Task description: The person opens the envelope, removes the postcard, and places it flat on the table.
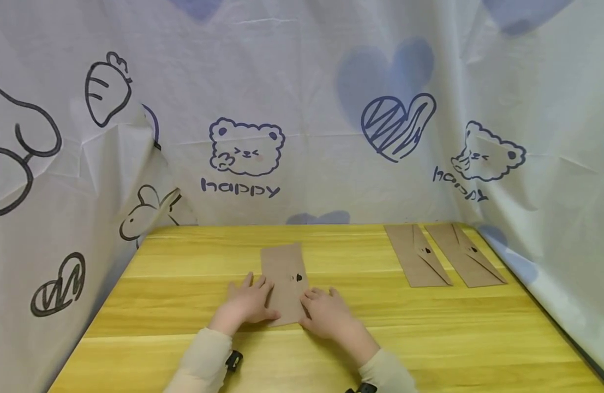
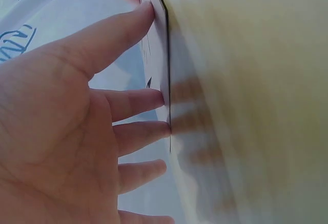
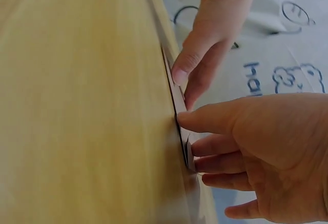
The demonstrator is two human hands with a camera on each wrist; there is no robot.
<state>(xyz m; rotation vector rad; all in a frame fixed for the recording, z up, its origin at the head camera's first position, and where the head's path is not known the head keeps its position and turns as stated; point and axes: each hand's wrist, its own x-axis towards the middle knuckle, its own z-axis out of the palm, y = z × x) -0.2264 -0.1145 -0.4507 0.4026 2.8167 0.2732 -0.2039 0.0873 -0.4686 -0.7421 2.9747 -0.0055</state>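
Observation:
A brown kraft paper envelope (image 1: pixel 282 262) with a small black mark near its right side lies flat on the table in the head view. My left hand (image 1: pixel 247 303) touches its left edge. In the left wrist view the thumb and two fingertips of that hand meet the thin envelope (image 2: pixel 160 44), the fingers extended. My right hand (image 1: pixel 328 316) is at the opposite edge, near the lower right corner. Seen from the right wrist, its thumb and fingers reach out straight to the envelope's edge (image 3: pixel 179 101), with the left hand (image 3: pixel 220 24) beyond.
Two more brown envelopes (image 1: pixel 417 256) (image 1: pixel 466 256) lie side by side at the table's back right, flaps and black marks showing. The yellow wood-grain table (image 1: pixel 184 295) meets a white cloth (image 1: pixel 321 169) with blue and black drawings behind and on both sides.

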